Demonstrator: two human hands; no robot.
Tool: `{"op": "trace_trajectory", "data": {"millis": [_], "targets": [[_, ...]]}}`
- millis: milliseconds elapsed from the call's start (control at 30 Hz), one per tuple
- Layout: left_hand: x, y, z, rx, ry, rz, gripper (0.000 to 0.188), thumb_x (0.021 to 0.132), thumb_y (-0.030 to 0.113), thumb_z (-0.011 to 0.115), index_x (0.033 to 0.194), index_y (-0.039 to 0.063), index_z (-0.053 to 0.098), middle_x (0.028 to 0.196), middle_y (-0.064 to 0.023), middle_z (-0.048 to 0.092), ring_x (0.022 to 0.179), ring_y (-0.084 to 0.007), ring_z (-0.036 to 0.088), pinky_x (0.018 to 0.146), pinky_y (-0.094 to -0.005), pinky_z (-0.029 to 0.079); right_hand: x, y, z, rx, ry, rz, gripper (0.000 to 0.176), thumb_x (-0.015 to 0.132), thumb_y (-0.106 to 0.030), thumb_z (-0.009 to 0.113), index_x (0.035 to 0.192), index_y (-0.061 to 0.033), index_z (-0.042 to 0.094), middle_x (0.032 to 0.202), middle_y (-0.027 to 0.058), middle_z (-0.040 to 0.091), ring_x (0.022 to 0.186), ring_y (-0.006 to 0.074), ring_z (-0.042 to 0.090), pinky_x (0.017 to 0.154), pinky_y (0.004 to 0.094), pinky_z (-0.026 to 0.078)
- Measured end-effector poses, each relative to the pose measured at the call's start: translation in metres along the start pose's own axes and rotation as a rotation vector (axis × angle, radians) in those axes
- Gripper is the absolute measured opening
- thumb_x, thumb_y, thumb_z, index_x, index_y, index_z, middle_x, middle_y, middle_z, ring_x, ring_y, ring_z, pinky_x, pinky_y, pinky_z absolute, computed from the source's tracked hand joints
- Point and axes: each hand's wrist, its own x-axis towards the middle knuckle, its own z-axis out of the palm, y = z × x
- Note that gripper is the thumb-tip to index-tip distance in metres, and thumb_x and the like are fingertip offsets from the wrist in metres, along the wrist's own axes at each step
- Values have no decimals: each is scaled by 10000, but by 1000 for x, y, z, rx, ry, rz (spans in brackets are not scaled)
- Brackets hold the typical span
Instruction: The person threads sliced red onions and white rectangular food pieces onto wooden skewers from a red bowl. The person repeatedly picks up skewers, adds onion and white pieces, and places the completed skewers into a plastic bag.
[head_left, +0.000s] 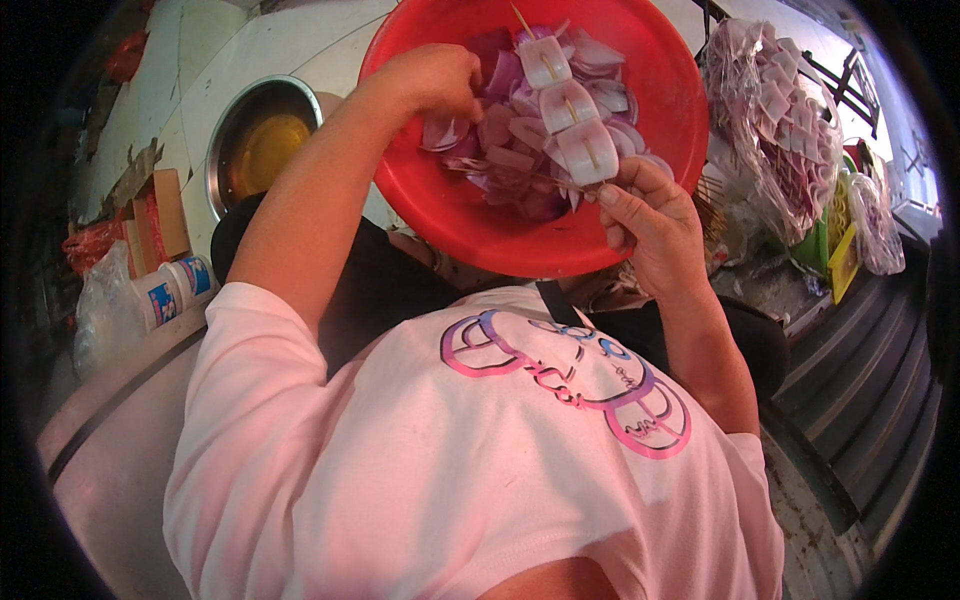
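Observation:
My right hand (654, 217) pinches the lower end of a bamboo skewer (523, 21), whose bare tip points up and away. Threaded along the skewer are three pale, glossy, curled pieces of food (568, 105), perhaps squid. They hang over a red plastic basin (517, 251) full of cut purple onion (514, 154). My left hand (444, 81) reaches over the basin's left side, fingers bent down among the onion. Its fingertips are partly hidden, so whether it grips a piece does not show.
A metal bowl (225, 150) with yellowish liquid stands left, near white tubs (176, 289) and a cardboard box (166, 214). To the right lies a clear plastic bag (784, 127) of loaded skewers. Beyond it are a green-and-yellow container (841, 262) and a ridged dark surface (862, 375).

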Motion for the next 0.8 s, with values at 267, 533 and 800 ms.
{"op": "trace_trajectory", "data": {"millis": [267,533,800], "targets": [[20,3,44,95,74,-129,288,773,213,579,983,47,685,977,-155,668,957,-336,631,811,-416,505,1,5,-1,-45,42,13,172,861,-133,625,997,-29,601,702,-15,570,525,35,489,458,162,360],[8,-2,-6,-631,374,-150,246,750,194,629,922,19,649,883,-116,680,788,-241,647,691,-356,525,0,-2,0,-8,11,21,167,859,-132,634,984,-29,594,709,-9,563,537,50,486,483,181,363],[13,1,-8,-1624,369,-108,211,819,36,595,1025,34,547,852,-59,626,726,-168,619,584,-322,542,-1,0,0,-47,-20,-35,154,864,-124,604,967,-10,592,675,-4,532,532,45,470,480,170,361]]}}
